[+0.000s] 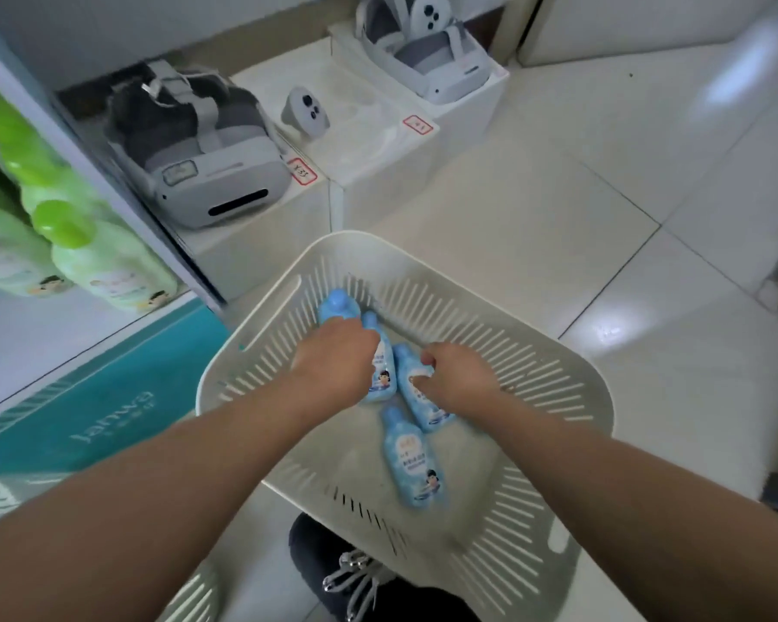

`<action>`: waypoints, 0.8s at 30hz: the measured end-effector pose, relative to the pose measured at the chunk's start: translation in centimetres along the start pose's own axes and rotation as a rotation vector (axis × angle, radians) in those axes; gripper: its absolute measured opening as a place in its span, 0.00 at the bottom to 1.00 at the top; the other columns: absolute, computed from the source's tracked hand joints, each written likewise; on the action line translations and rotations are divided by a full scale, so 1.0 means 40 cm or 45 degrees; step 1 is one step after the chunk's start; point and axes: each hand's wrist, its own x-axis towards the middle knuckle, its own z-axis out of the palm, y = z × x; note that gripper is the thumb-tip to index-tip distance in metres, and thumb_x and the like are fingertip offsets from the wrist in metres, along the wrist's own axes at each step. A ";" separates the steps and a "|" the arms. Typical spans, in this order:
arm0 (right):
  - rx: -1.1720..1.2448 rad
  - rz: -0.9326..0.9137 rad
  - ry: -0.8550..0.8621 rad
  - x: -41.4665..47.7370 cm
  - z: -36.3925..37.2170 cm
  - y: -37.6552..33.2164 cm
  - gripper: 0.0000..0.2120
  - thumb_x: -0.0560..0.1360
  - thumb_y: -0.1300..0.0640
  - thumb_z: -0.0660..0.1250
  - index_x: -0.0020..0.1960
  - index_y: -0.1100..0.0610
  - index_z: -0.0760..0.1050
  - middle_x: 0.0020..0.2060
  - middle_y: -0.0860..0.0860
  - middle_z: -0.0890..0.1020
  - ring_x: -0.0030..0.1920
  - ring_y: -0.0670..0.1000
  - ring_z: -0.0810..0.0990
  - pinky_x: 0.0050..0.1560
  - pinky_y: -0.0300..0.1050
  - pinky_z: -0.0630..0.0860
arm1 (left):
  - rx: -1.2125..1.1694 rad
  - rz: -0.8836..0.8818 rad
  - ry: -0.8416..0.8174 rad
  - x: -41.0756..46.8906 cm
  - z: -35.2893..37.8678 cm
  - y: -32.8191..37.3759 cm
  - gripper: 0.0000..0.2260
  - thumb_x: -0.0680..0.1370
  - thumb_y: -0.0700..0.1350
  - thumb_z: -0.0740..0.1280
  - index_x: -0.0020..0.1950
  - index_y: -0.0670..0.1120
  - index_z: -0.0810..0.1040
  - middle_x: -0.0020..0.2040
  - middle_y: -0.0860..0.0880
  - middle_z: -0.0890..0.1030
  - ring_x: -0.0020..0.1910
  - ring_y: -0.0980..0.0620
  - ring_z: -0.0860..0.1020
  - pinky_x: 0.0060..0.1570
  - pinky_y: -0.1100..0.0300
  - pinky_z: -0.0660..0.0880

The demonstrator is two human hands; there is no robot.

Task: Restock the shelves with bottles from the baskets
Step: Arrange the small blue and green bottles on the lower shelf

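Note:
A white slotted basket [553, 374] stands on the tiled floor in front of me, with several light-blue bottles lying in it. My left hand [335, 359] reaches down and curls over one blue bottle [338, 303]; only that bottle's cap end shows past my fingers. My right hand [459, 379] grips a second blue bottle [408, 372] by its side. A third blue bottle [383, 374] lies between my hands. Another one [416, 466] lies free nearer to me. On the shelf [32, 334] at the left stand green bottles [109, 271].
A teal carton [109, 397] sits below the shelf. White boxes with VR headsets [207, 159] and controllers stand on the floor behind the basket. A second slotted basket [189, 594] shows at the bottom left, my dark shoe [347, 572] beside it. Open tiled floor [602, 195] lies to the right.

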 end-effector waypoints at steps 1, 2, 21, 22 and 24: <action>-0.010 -0.014 -0.009 0.014 0.009 0.003 0.16 0.77 0.52 0.61 0.62 0.57 0.72 0.60 0.56 0.77 0.60 0.57 0.76 0.57 0.46 0.72 | -0.011 0.013 -0.028 0.017 0.018 0.001 0.11 0.75 0.45 0.64 0.57 0.43 0.73 0.54 0.44 0.76 0.54 0.43 0.76 0.46 0.52 0.71; -0.045 -0.047 -0.033 0.027 0.018 0.001 0.17 0.77 0.54 0.61 0.64 0.58 0.70 0.60 0.57 0.76 0.61 0.59 0.75 0.58 0.47 0.72 | -0.016 0.015 -0.049 0.032 0.032 0.003 0.11 0.75 0.44 0.64 0.57 0.43 0.73 0.53 0.44 0.76 0.53 0.42 0.76 0.45 0.53 0.69; -0.276 0.038 -0.292 0.126 0.114 -0.020 0.18 0.80 0.53 0.57 0.66 0.59 0.71 0.64 0.58 0.74 0.66 0.57 0.71 0.64 0.46 0.67 | -1.125 -0.547 -0.447 0.161 0.217 -0.004 0.30 0.71 0.48 0.74 0.67 0.40 0.65 0.58 0.42 0.76 0.51 0.45 0.77 0.48 0.53 0.77; -0.276 0.024 -0.365 0.121 0.114 -0.025 0.17 0.80 0.54 0.57 0.66 0.59 0.71 0.64 0.57 0.75 0.65 0.56 0.72 0.63 0.46 0.68 | -1.123 -0.510 -0.503 0.155 0.206 -0.003 0.32 0.71 0.45 0.73 0.69 0.43 0.62 0.56 0.44 0.75 0.49 0.45 0.77 0.45 0.54 0.77; -0.291 -0.016 -0.452 0.109 0.112 -0.038 0.15 0.79 0.55 0.59 0.62 0.59 0.74 0.60 0.56 0.78 0.61 0.55 0.76 0.58 0.46 0.71 | -1.165 -0.453 -0.654 0.137 0.176 -0.010 0.35 0.70 0.41 0.72 0.71 0.51 0.57 0.53 0.46 0.73 0.47 0.45 0.78 0.43 0.51 0.79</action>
